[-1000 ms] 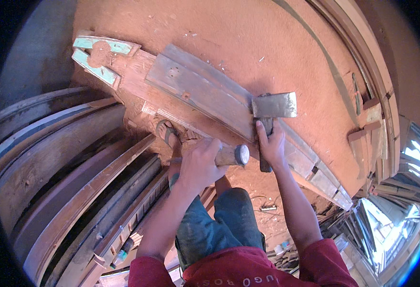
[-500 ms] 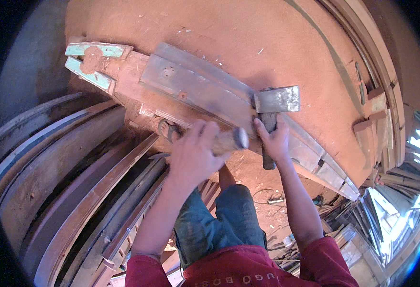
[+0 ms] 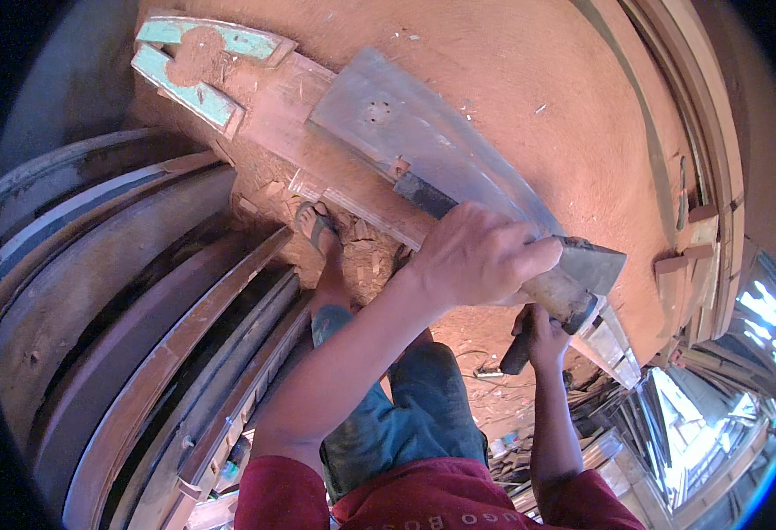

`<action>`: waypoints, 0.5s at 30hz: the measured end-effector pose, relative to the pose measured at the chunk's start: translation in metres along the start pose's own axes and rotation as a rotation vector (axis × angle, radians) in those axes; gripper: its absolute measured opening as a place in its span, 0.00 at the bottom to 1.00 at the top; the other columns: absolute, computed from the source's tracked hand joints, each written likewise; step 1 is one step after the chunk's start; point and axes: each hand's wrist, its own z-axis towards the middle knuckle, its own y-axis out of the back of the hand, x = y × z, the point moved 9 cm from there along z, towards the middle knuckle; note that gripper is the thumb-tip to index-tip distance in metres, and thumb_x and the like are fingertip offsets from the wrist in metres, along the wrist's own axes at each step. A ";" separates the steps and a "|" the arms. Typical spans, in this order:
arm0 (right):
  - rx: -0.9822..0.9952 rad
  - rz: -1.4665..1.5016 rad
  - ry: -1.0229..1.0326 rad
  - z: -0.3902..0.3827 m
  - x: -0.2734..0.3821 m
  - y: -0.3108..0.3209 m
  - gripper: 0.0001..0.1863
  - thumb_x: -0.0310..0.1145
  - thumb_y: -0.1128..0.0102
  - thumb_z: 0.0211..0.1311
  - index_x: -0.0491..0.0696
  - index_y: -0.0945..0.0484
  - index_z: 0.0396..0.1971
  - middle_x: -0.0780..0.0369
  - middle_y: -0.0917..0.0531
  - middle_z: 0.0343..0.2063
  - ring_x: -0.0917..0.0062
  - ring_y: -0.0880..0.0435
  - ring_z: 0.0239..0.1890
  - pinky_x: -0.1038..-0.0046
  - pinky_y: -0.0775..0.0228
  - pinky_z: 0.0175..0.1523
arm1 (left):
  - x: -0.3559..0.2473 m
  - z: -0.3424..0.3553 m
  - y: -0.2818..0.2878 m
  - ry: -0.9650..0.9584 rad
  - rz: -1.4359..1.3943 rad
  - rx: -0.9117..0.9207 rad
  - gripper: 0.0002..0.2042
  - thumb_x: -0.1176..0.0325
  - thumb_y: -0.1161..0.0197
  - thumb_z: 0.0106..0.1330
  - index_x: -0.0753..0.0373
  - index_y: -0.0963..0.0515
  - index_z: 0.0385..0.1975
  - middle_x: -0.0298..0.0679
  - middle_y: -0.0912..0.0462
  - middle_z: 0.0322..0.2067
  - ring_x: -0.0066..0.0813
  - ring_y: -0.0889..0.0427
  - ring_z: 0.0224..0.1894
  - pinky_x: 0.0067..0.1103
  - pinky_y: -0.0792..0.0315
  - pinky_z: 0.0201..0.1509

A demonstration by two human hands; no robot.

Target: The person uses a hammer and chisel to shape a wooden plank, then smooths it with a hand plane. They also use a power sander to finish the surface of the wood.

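Note:
My left hand (image 3: 485, 256) is closed around a thick wooden-handled tool. A pale round end with a metal rim (image 3: 569, 302) sticks out on one side of the fist and a dark straight part (image 3: 425, 194) on the other. Lower right of it, my right hand (image 3: 547, 337) grips the dark handle of a hatchet (image 3: 595, 265), whose broad metal head shows behind the left hand's tool. Both tools are over a long grey board (image 3: 432, 132) with small holes, lying on a wooden bench (image 3: 273, 110) that has a forked turquoise end.
Several long curved boards (image 3: 114, 291) stand stacked at left. More timber (image 3: 706, 159) lines the right edge, and scrap wood (image 3: 706, 362) is heaped at lower right. Shavings lie on the reddish ground by my sandalled foot (image 3: 317, 228).
Both hands have moved right, the left hand crossing over the board. The hatchet head has dropped lower and turned. The view has shifted, so the bench appears higher.

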 end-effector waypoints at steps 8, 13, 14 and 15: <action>-0.073 -0.002 0.029 -0.014 0.021 0.006 0.16 0.26 0.37 0.55 0.40 0.31 0.42 0.60 0.20 0.25 0.77 0.19 0.17 0.75 0.26 0.20 | 0.005 0.003 0.032 0.017 -0.172 -0.124 0.16 0.63 0.28 0.40 0.56 0.27 0.26 0.34 0.21 0.22 0.37 0.16 0.25 0.30 0.25 0.25; -0.135 -0.061 0.172 -0.035 0.104 0.009 0.13 0.26 0.41 0.60 0.39 0.32 0.41 0.61 0.23 0.20 0.77 0.22 0.16 0.75 0.27 0.20 | 0.014 0.000 0.040 -0.008 -0.230 -0.200 0.23 0.58 0.24 0.31 0.56 0.29 0.26 0.36 0.22 0.22 0.37 0.17 0.25 0.32 0.26 0.27; -0.165 -0.089 0.213 -0.041 0.121 0.012 0.11 0.24 0.43 0.62 0.38 0.33 0.40 0.61 0.25 0.17 0.76 0.23 0.15 0.75 0.28 0.19 | 0.013 -0.001 0.038 -0.014 -0.227 -0.200 0.23 0.57 0.24 0.32 0.57 0.29 0.25 0.36 0.23 0.22 0.38 0.17 0.25 0.32 0.26 0.26; -0.205 -0.131 0.329 -0.048 0.137 0.022 0.11 0.25 0.43 0.61 0.38 0.33 0.40 0.60 0.24 0.17 0.76 0.22 0.16 0.75 0.28 0.20 | 0.012 -0.002 0.039 -0.019 -0.216 -0.204 0.23 0.57 0.24 0.32 0.57 0.29 0.25 0.36 0.23 0.21 0.38 0.18 0.24 0.32 0.26 0.26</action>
